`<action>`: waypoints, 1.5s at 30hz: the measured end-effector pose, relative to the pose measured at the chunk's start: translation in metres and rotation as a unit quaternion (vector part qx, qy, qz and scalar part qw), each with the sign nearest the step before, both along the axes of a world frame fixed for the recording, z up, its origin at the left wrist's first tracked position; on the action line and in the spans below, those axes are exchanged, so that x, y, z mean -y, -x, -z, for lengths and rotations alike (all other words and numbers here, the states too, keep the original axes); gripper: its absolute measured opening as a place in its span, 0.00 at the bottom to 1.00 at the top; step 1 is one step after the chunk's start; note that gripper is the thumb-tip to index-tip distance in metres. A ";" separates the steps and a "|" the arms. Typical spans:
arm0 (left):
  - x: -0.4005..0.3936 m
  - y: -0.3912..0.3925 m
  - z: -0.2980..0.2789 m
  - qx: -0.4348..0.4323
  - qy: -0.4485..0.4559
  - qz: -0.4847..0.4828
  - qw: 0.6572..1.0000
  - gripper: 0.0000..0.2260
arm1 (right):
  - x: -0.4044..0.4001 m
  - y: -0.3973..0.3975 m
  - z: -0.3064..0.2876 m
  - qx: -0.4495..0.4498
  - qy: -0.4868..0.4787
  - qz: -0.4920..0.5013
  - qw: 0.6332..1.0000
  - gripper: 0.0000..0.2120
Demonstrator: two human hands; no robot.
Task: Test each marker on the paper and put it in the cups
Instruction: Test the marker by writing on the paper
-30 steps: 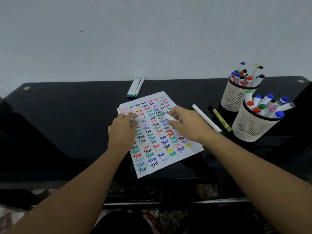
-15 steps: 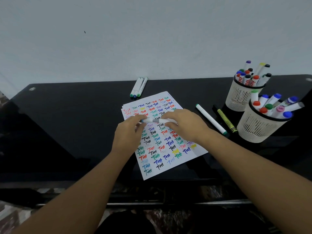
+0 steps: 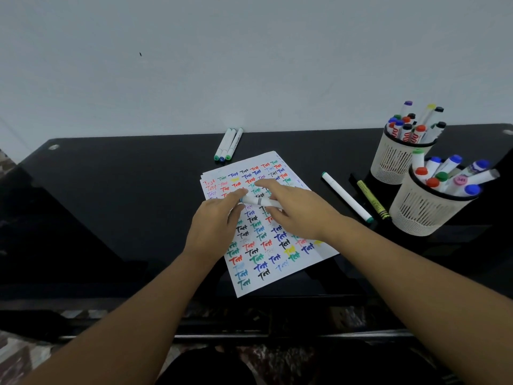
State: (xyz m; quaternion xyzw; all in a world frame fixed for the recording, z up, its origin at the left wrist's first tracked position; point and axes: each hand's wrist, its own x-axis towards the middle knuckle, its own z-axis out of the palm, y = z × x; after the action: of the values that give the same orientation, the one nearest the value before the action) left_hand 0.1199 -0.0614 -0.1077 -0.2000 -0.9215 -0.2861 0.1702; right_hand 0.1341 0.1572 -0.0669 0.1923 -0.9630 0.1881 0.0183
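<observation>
Above the paper point(image 3: 266, 245), both hands' fingertips point(image 3: 241, 193) pinch the marker point(image 3: 259, 201).

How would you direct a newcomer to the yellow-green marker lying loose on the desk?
Start at the nearer mesh cup on the black desk's right side. Just left of its base lie two loose markers, side by side. Pick the yellow-green marker with the dark ends, closest to the cup; its neighbour, the white marker, has a white barrel.

A glossy black table point(image 3: 116, 190) bears matt white paper point(image 3: 280, 276) inked in colours, smooth plastic-looking markers point(image 3: 347, 197), and two cream slotted cups point(image 3: 424, 215) beneath a matt pale wall point(image 3: 249, 65).
</observation>
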 end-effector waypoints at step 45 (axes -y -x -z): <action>-0.004 0.011 0.000 0.104 0.122 -0.036 0.986 0.37 | -0.011 -0.019 -0.007 0.032 0.109 0.095 0.989 0.23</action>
State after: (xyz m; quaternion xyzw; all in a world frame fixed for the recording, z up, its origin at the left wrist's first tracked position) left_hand 0.1093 -0.0572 -0.1077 -0.1552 -0.9687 -0.1846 0.0582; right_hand 0.1533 0.1686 -0.0598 0.0906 -0.9508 0.2950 0.0263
